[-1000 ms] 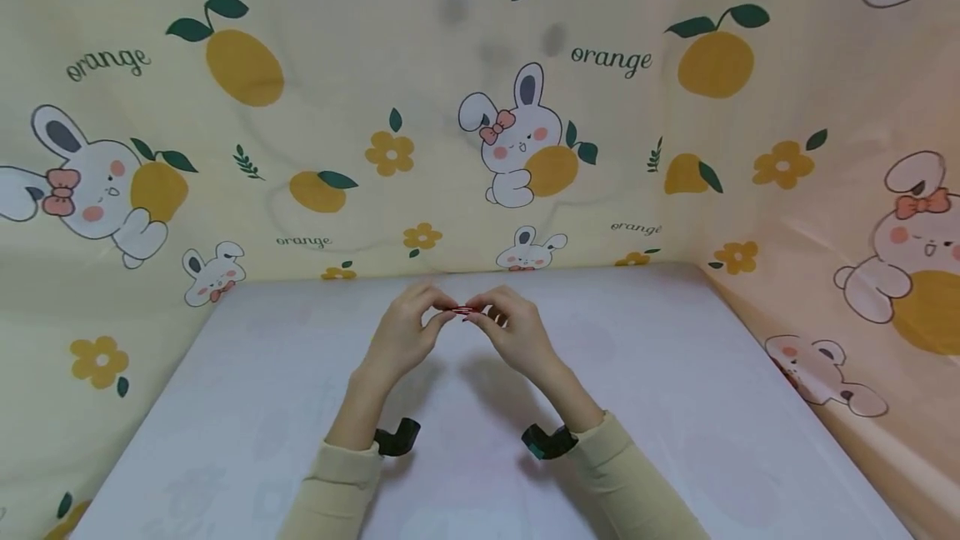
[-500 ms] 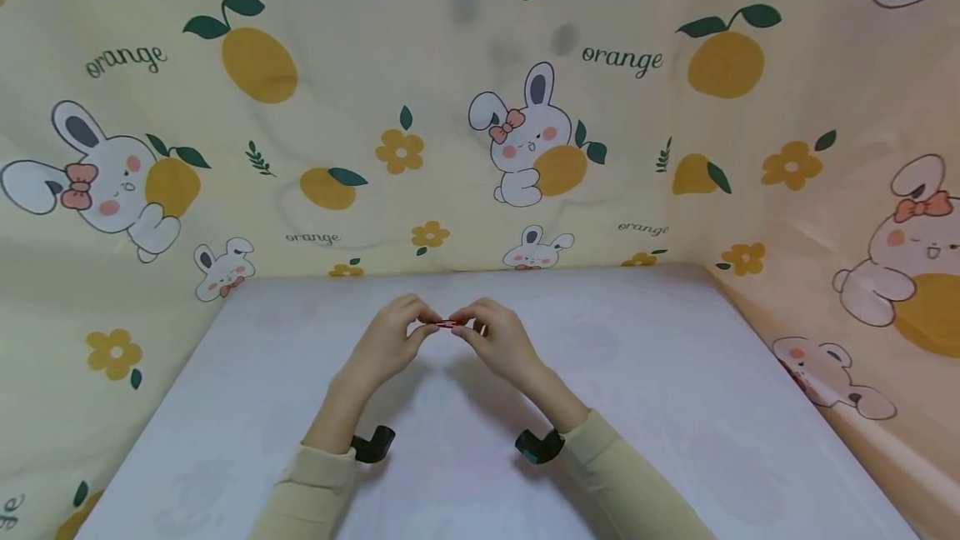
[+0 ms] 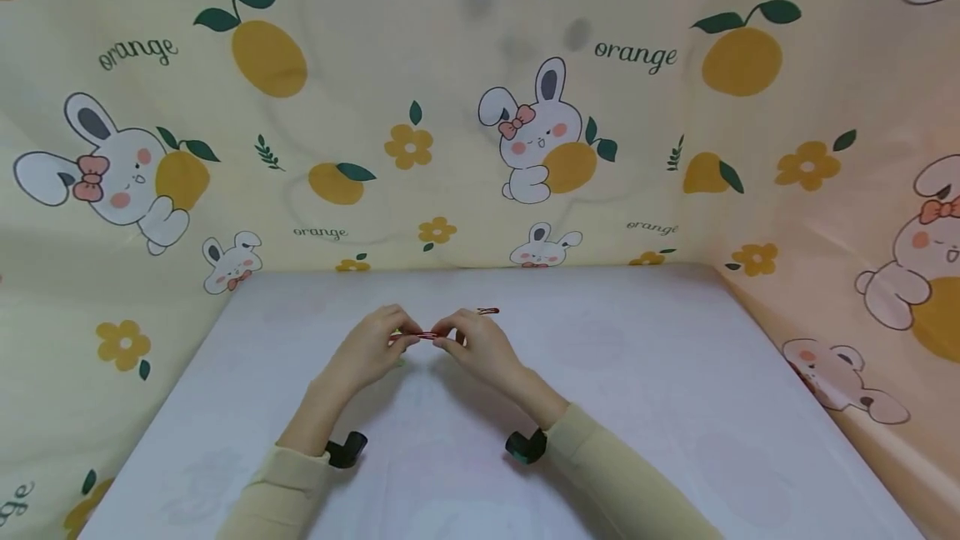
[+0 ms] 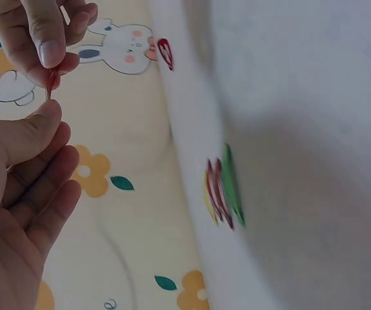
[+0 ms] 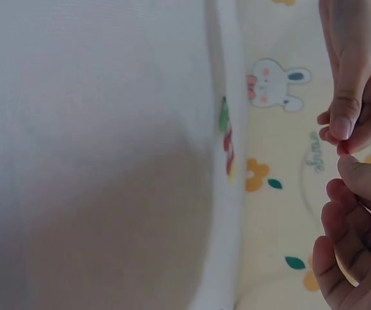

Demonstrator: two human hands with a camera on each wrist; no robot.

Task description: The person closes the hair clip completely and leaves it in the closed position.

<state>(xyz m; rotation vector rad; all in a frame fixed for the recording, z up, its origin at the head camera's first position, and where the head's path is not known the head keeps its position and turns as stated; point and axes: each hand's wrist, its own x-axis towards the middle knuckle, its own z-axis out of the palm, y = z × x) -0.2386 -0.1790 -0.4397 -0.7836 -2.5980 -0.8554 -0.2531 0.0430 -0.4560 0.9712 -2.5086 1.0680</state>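
Both hands meet over the table, pinching a thin red hair clip (image 3: 427, 336) between thumbs and fingertips. The left hand (image 3: 371, 350) holds one end and the right hand (image 3: 480, 348) the other. In the left wrist view, the held hair clip shows edge-on as a narrow red strip, partly covered by fingers. Another red hair clip (image 4: 166, 53) lies on the table; in the head view it shows just beyond the right hand. Below the hands, a yellow clip (image 4: 209, 197), two red clips (image 4: 219, 192) and a green clip (image 4: 234, 187) lie side by side.
A white-covered table (image 3: 637, 398) spreads around the hands. Behind it and at its sides hangs a cream curtain (image 3: 450, 107) printed with rabbits and oranges. Black wrist cameras (image 3: 347, 450) are strapped to both wrists.
Both hands have come lower and nearer in the head view, shifting left with the red hair clip still pinched between them. The red clip beyond the right hand has come into sight.
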